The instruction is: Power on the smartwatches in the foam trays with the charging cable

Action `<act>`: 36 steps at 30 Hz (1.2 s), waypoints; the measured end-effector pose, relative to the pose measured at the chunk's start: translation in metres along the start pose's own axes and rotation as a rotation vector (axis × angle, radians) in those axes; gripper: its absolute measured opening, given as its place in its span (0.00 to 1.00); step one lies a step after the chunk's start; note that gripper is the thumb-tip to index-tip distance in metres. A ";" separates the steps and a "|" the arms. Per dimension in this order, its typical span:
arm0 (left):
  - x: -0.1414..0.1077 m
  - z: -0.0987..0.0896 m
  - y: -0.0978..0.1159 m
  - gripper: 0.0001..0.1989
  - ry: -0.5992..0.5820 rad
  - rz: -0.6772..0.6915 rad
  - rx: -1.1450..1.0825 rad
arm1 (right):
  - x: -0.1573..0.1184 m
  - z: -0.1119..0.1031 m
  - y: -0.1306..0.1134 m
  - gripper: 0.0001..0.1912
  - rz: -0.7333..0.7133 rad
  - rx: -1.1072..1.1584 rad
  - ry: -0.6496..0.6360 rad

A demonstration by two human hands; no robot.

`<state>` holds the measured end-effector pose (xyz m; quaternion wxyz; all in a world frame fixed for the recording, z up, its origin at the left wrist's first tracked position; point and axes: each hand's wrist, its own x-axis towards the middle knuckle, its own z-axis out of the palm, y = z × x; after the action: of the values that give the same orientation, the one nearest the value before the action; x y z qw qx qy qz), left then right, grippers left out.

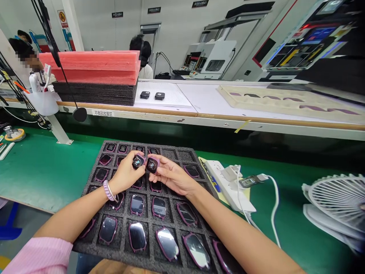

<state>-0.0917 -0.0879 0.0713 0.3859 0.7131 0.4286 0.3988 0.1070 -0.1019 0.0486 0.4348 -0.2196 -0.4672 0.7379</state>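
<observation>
Side by side above a black foam tray [122,232], my two hands each grip a smartwatch body with a lit screen. My left hand [127,171] is closed round one smartwatch [138,161]. Between the fingers and thumb of my right hand [171,173] sits the other smartwatch [152,164], which has a purple-pink case. The two watches nearly touch; I cannot tell if they do. Beneath them, the tray's square pockets hold several dark-screened watch bodies with purple frames, such as the watch body [137,234] near the front. A few pockets at the far right hold nothing.
Right of the tray lie a white power strip [228,186] with cables and a white fan [339,205]. Behind runs a shelf [196,104] with pink and black foam sheets [97,72], two small black items [152,95] and a beige tray [273,99]. Another person [141,49] sits beyond.
</observation>
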 end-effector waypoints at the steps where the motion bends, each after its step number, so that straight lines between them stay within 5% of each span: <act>1: 0.000 0.000 0.000 0.17 -0.001 -0.006 0.007 | 0.000 0.000 0.000 0.27 0.001 -0.003 -0.001; 36: -0.003 0.001 0.002 0.18 -0.004 -0.002 0.054 | -0.003 0.004 -0.001 0.28 -0.007 -0.038 -0.023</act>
<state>-0.0913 -0.0915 0.0721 0.3677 0.7237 0.4392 0.3850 0.1060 -0.1065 0.0515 0.4277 -0.2178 -0.4866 0.7299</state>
